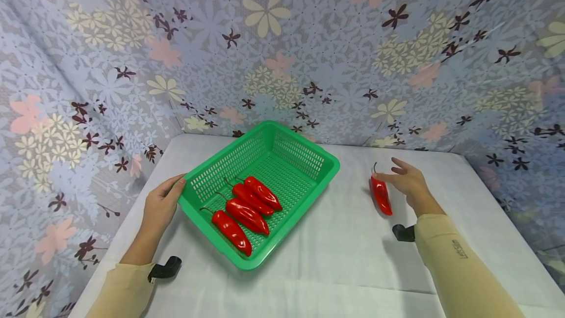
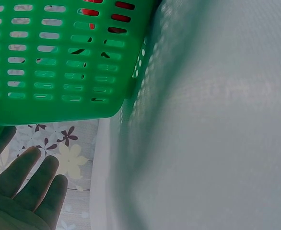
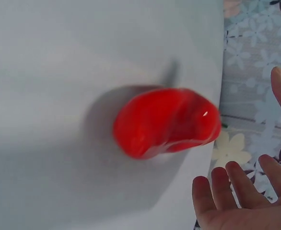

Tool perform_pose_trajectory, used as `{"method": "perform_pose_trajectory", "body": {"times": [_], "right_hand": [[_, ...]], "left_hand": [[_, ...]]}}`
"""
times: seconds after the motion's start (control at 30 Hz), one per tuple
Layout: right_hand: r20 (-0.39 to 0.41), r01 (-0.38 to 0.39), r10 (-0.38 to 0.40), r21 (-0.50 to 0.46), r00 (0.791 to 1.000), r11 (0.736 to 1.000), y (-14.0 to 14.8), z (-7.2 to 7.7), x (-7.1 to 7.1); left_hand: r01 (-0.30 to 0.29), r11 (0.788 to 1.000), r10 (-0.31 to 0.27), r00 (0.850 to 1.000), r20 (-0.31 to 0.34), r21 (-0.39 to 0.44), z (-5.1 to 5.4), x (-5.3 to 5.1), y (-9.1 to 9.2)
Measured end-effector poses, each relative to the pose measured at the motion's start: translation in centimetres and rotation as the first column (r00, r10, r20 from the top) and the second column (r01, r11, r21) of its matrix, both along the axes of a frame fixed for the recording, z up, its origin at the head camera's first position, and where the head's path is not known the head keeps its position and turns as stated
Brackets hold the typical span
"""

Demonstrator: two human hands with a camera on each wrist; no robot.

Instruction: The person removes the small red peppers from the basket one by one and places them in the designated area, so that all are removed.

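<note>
A green plastic basket [image 1: 265,247] with slotted walls stands on the white table, holding several red peppers [image 1: 247,216] with thin stems. My left hand [image 1: 160,205] holds the basket's left corner by the rim, its thumb and forefinger there; in the left wrist view the other fingers [image 2: 49,191] extend below the rim. Farther right is a single red pepper [image 1: 381,196], stem pointing away. My right hand [image 1: 408,180] is just beside its stem end, fingers spread. In the right wrist view the thumb and fingers stand apart, not closed around the pepper.
A white cloth [image 1: 335,254] covers the table. Flowered fabric [image 1: 273,63] hangs behind it and along both sides. Black wrist-worn devices [image 1: 165,268] sit at both sleeves, the right one [image 1: 402,232] near the single pepper.
</note>
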State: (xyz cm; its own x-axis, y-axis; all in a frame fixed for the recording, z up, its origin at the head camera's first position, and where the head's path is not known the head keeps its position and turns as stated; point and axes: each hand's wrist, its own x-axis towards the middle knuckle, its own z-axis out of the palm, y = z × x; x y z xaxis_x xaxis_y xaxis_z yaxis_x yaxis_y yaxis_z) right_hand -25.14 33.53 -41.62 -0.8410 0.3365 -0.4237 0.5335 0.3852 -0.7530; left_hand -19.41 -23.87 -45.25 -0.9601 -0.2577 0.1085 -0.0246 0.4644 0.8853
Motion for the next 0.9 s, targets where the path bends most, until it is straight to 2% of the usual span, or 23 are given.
{"method": "perform_pose_trajectory", "body": {"times": [0.37, 0.6, 0.9], "right_hand": [[-0.104, -0.056, 0.057, 0.016, 0.993, 0.998, -1.5, 1.2, -0.5], [-0.141, -0.079, 0.08, 0.009, 0.987, 0.997, -3.0, 2.2, -0.8], [-0.25, -0.187, 0.178, -0.009, 0.952, 0.982, -6.0, 3.2, -1.7]], "left_hand": [[0.02, 1.0, -0.02, 1.0, -0.005, -0.008, 0.0, -0.1, 0.1], [0.027, 1.0, -0.027, 1.0, -0.004, -0.008, 0.0, 0.0, 0.1], [0.01, 1.0, -0.01, 1.0, 0.014, -0.009, 0.2, 0.1, -0.2]]}}
